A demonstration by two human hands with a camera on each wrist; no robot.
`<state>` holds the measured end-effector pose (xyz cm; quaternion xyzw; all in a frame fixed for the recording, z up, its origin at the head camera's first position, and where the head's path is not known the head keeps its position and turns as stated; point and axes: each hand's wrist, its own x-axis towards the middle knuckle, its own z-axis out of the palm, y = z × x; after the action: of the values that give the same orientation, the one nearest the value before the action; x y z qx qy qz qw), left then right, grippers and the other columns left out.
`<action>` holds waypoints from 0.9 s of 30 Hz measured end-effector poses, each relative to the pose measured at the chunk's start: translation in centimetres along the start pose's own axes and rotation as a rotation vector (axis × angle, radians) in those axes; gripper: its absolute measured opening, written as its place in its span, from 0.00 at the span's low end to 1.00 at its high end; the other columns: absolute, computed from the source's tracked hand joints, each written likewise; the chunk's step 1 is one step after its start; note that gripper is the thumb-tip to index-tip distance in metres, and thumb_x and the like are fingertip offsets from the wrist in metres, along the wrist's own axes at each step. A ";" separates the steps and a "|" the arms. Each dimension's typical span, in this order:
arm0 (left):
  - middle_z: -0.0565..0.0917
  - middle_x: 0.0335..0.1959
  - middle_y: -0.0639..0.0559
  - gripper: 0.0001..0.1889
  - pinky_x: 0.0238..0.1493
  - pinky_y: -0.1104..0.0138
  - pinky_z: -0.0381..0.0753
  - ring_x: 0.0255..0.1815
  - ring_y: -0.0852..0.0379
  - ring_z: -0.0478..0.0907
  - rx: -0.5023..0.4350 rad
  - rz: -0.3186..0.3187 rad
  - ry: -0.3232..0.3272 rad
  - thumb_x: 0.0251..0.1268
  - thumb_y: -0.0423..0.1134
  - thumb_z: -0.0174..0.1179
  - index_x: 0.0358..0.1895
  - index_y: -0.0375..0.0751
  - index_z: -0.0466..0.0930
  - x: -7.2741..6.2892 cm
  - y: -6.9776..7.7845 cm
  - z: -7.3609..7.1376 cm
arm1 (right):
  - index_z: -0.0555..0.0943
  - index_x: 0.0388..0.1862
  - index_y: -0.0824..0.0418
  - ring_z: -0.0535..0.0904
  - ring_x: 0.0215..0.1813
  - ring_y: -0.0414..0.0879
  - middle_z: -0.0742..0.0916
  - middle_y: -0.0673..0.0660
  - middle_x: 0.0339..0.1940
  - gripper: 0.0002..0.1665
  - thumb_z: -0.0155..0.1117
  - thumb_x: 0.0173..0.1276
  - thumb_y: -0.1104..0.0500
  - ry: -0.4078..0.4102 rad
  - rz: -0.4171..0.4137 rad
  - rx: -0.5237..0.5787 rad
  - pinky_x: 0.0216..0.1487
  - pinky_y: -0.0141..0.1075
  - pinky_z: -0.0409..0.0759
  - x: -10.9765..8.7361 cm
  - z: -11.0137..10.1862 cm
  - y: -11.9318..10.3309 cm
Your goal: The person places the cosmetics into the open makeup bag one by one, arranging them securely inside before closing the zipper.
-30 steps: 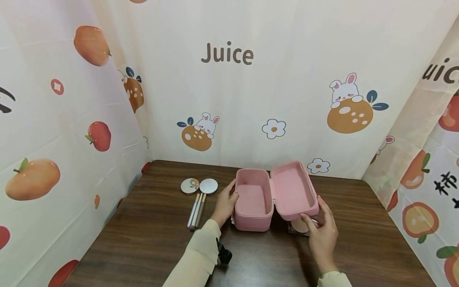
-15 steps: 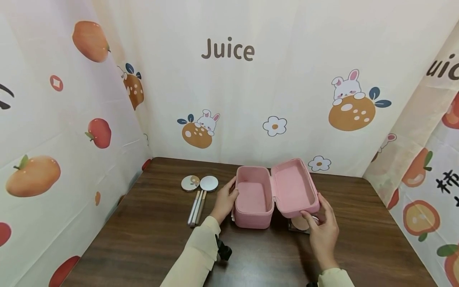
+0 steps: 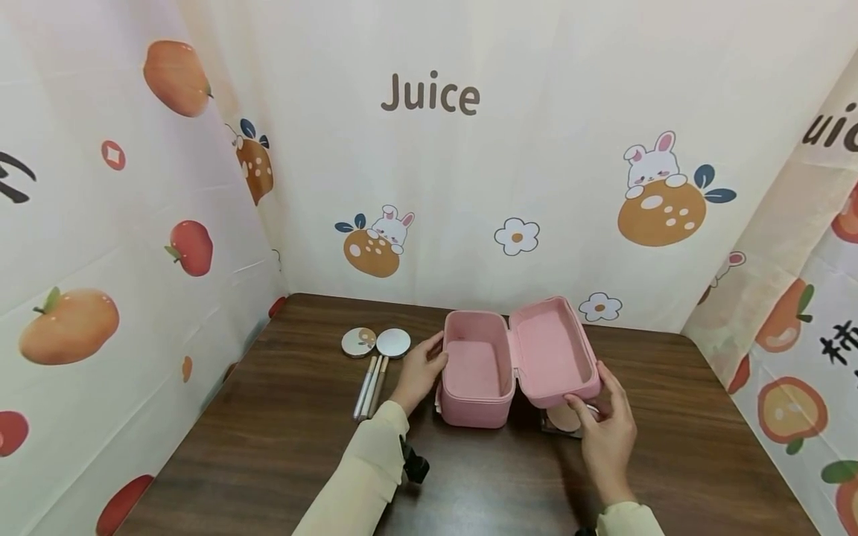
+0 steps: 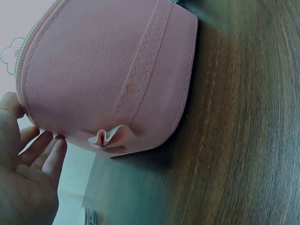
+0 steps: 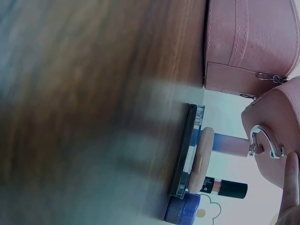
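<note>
A pink cosmetic case [image 3: 477,413] stands on the table with its lid [image 3: 553,350] swung out to the right. Nothing lies inside the base. My left hand [image 3: 418,372] holds the left side of the base at the rim; in the left wrist view its thumb and fingertips meet the pink wall beside the zipper. My right hand [image 3: 608,439] grips the lid's near right corner, thumb on the front edge and fingers along the side. A metal handle ring [image 5: 267,140] shows on the lid's outside in the right wrist view.
Two round compacts [image 3: 393,342] and several slim brush-like sticks [image 3: 371,387] lie left of the case. Partly under the lid are a flat dark-edged box [image 5: 187,150], a beige puff [image 5: 201,161], a dark-capped lipstick [image 5: 233,189], a tube [image 5: 230,144] and a blue jar [image 5: 183,208].
The head view has shifted slightly. Both hands keep their hold, and the case and lid stay in about the same position.
</note>
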<state>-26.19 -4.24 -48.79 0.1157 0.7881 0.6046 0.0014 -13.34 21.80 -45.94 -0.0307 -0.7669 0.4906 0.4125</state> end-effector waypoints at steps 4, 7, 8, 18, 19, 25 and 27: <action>0.75 0.65 0.39 0.25 0.61 0.58 0.77 0.64 0.46 0.75 0.021 0.000 -0.006 0.73 0.40 0.56 0.70 0.39 0.69 -0.1 -0.1 -0.3 | 0.73 0.66 0.69 0.79 0.34 0.22 0.79 0.69 0.61 0.41 0.71 0.50 0.79 -0.002 -0.001 -0.007 0.36 0.15 0.76 0.0 0.0 0.0; 0.78 0.62 0.39 0.25 0.58 0.58 0.79 0.62 0.46 0.77 0.047 -0.001 -0.011 0.72 0.43 0.58 0.68 0.39 0.71 -0.1 -0.3 -0.7 | 0.73 0.67 0.69 0.79 0.34 0.23 0.79 0.69 0.61 0.42 0.72 0.50 0.79 -0.005 0.002 -0.003 0.36 0.16 0.76 0.0 -0.1 0.0; 0.79 0.62 0.40 0.25 0.58 0.58 0.79 0.61 0.47 0.78 0.056 -0.002 -0.013 0.71 0.45 0.58 0.68 0.39 0.72 -0.1 -0.3 -0.8 | 0.73 0.67 0.69 0.79 0.34 0.23 0.79 0.69 0.61 0.42 0.72 0.50 0.79 -0.005 0.001 -0.002 0.36 0.16 0.77 0.0 -0.1 0.0; 0.84 0.54 0.44 0.23 0.56 0.61 0.80 0.56 0.49 0.81 0.104 0.027 0.102 0.66 0.40 0.64 0.64 0.38 0.76 0.4 -1.9 -3.5 | 0.73 0.66 0.70 0.79 0.34 0.24 0.79 0.70 0.60 0.42 0.71 0.49 0.81 0.002 -0.019 0.043 0.36 0.16 0.76 0.0 0.0 0.6; 0.84 0.54 0.44 0.23 0.56 0.61 0.80 0.56 0.49 0.81 0.119 0.024 0.111 0.66 0.39 0.64 0.63 0.38 0.77 0.5 -2.1 -3.9 | 0.73 0.66 0.70 0.79 0.35 0.24 0.79 0.70 0.60 0.42 0.71 0.49 0.81 0.001 -0.018 0.039 0.36 0.16 0.77 0.0 0.0 0.6; 0.84 0.53 0.40 0.24 0.56 0.56 0.80 0.56 0.45 0.81 0.266 0.053 0.138 0.64 0.37 0.65 0.63 0.33 0.76 1.0 -3.3 -6.1 | 0.73 0.66 0.70 0.80 0.36 0.23 0.78 0.71 0.61 0.42 0.71 0.50 0.80 -0.007 -0.011 0.025 0.37 0.17 0.77 0.1 -0.1 0.2; 0.84 0.54 0.40 0.25 0.57 0.53 0.78 0.58 0.43 0.79 0.328 0.055 0.148 0.64 0.37 0.65 0.64 0.32 0.75 1.2 -3.6 -6.7 | 0.72 0.66 0.71 0.80 0.36 0.24 0.78 0.71 0.61 0.42 0.70 0.50 0.81 -0.006 -0.012 0.041 0.37 0.17 0.77 0.0 -0.1 0.2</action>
<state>-28.91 -11.25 -50.26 0.0912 0.8707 0.4744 -0.0919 -13.38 22.00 -46.10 -0.0161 -0.7583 0.5037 0.4135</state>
